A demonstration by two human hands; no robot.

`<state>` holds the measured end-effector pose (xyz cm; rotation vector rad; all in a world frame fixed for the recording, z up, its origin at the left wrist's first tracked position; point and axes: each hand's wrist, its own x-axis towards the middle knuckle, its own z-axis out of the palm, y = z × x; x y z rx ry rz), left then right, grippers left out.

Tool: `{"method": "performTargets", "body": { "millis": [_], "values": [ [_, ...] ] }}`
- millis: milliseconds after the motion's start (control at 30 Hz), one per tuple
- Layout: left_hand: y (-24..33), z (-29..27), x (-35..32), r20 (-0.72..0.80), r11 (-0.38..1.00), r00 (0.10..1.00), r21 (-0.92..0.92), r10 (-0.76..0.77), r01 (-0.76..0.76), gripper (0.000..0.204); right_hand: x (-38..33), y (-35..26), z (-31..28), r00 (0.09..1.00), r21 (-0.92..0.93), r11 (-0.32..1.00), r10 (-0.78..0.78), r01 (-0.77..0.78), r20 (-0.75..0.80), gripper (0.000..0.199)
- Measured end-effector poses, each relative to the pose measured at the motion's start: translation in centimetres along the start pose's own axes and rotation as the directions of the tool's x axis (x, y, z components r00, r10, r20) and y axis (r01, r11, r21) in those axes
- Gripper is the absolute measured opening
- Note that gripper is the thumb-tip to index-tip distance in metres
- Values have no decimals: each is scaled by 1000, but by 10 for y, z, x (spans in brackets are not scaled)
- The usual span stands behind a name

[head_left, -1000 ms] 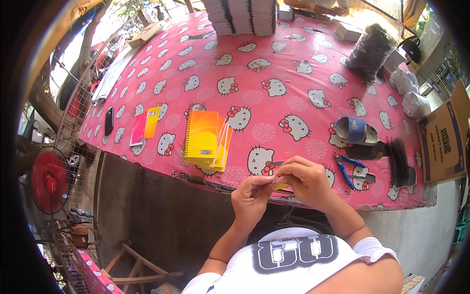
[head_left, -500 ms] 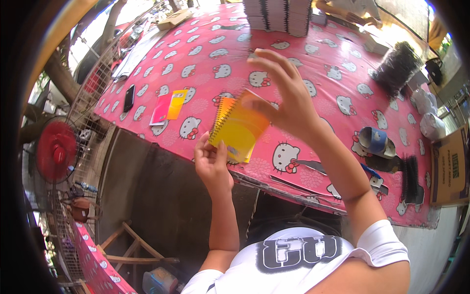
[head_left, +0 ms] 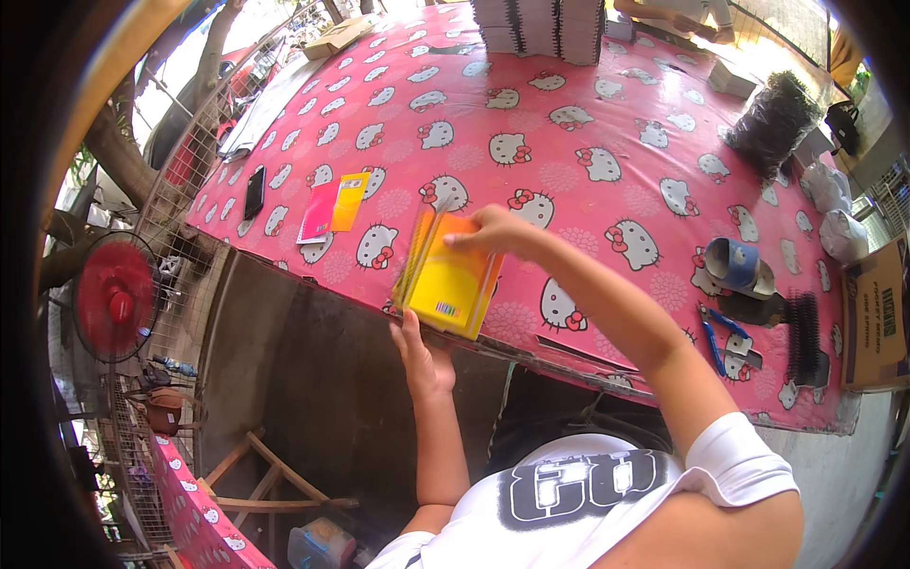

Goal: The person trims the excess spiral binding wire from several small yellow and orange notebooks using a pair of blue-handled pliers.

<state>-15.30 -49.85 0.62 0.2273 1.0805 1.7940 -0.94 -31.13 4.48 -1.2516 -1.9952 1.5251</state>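
Note:
A small stack of yellow-orange spiral notebooks point(head_left: 444, 289) is between my hands at the table's front edge, its wire spines along the left side and slightly blurred. My left hand point(head_left: 427, 365) grips the lower left corner from below, its thumb at the spine and some fingers hidden under the stack. At the upper right edge, my right hand point(head_left: 498, 232) pinches the notebooks, its thumb over the top cover. Farther left on the table lie a pink notebook point(head_left: 318, 213) and an orange-yellow one point(head_left: 351, 201), side by side.
The pink patterned table point(head_left: 569, 199) carries a phone point(head_left: 255, 192), blue-handled pliers point(head_left: 720, 341), a blue roll point(head_left: 730, 266), black spiral coils point(head_left: 804, 337) and a black plastic-wrapped bundle point(head_left: 773, 123). Tall notebook stacks point(head_left: 538, 33) stand at the back. Another person's arm point(head_left: 678, 19) shows beyond. A red fan point(head_left: 118, 294) is left.
My right hand has come down from the air onto the notebooks' upper right edge. The notebooks have turned more upright, and my left hand has shifted slightly lower.

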Motion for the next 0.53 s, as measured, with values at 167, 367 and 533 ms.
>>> {"method": "performTargets", "body": {
  "millis": [167,367,533],
  "values": [
    [13,-16,-9,114,979,989,172,89,-108,49,-36,-4,59,996,35,998,-48,51,-76,65],
    [23,4,-61,313,894,905,251,289,-372,60,-103,29,50,975,610,766,-215,203,-55,79],
    [19,44,-57,704,784,649,214,290,-583,80,-177,23,-18,870,253,832,-470,493,-151,77]
  ]
}}
